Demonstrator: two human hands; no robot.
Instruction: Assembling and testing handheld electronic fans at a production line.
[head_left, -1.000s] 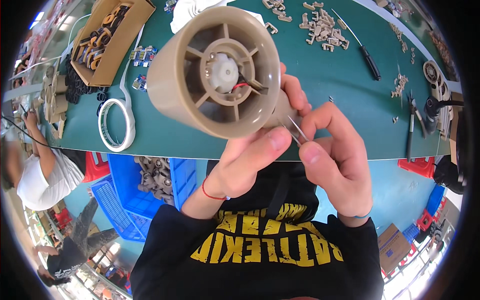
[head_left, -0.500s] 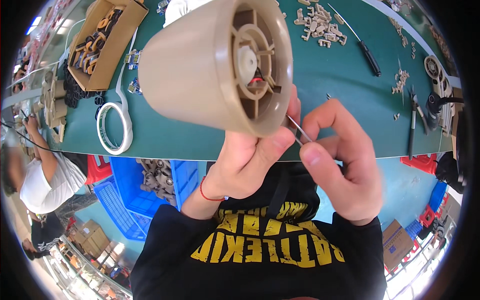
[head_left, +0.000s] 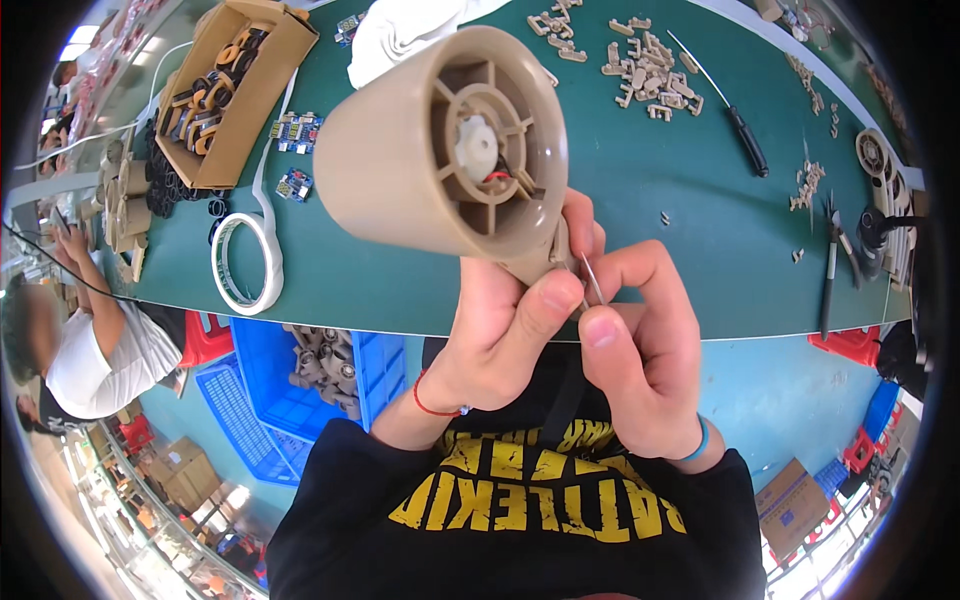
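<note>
My left hand (head_left: 500, 335) is wrapped round the short neck under a beige cone-shaped plastic housing (head_left: 385, 165). The housing is tilted with its wide, ribbed end toward me; a white round hub and a bit of red wire show inside. Pinched between thumb and forefinger of my right hand (head_left: 645, 350) is a thin pointed metal tool (head_left: 594, 280). Its tip is at the neck, beside my left fingers; the rest is hidden in my grip, so I cannot tell its exact kind.
On the green table (head_left: 400, 290) lie small beige clips (head_left: 655, 80), a screwdriver (head_left: 745, 140), pliers (head_left: 830, 265), a white tape roll (head_left: 222, 262), circuit boards (head_left: 297, 132) and a carton of rings (head_left: 240, 110). A blue crate (head_left: 380, 370) stands below the edge. Another person (head_left: 110, 350) sits at left.
The housing has shifted back and away from my view, showing more of its neck. My right hand has moved slightly left and down, still pinching the tool.
</note>
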